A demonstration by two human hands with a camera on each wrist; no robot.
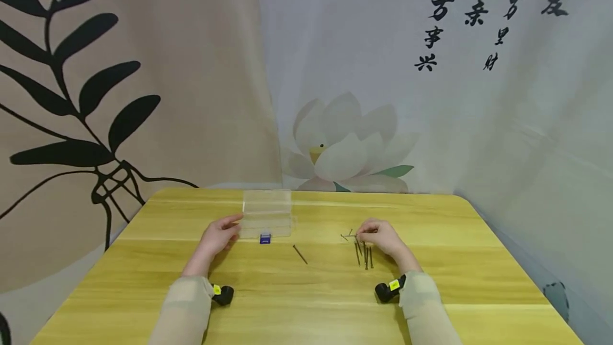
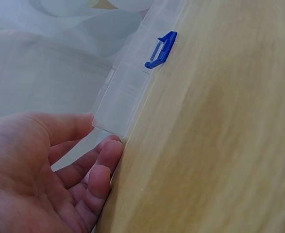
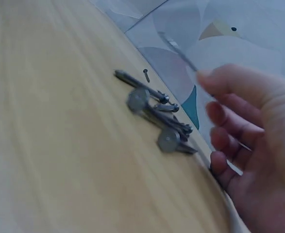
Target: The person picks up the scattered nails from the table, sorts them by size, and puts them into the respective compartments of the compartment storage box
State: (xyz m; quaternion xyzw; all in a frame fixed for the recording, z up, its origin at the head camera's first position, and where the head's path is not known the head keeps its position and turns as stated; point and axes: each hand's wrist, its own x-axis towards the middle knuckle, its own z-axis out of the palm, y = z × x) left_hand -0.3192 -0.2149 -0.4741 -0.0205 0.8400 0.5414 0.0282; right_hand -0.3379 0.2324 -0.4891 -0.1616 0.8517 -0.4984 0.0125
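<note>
A clear plastic box [image 1: 266,223] lies with its lid folded open towards the back, a blue latch [image 1: 265,238] at its front. My left hand [image 1: 221,235] holds the box's left end; in the left wrist view the thumb is at the upper corner and the curled fingers [image 2: 99,180] at the lower one. Between thumb and forefinger, my right hand [image 1: 381,236] pinches a thin metal screw [image 3: 181,53], its far end pointing away from the fingers. Below that hand lies a loose cluster of dark screws [image 3: 154,114], some with broad round heads.
A single long screw [image 1: 300,254] lies between the box and the cluster. One small screw [image 3: 146,75] sits just apart from the others. The wooden table [image 1: 306,307] ends at a printed cloth backdrop [image 1: 354,68] behind.
</note>
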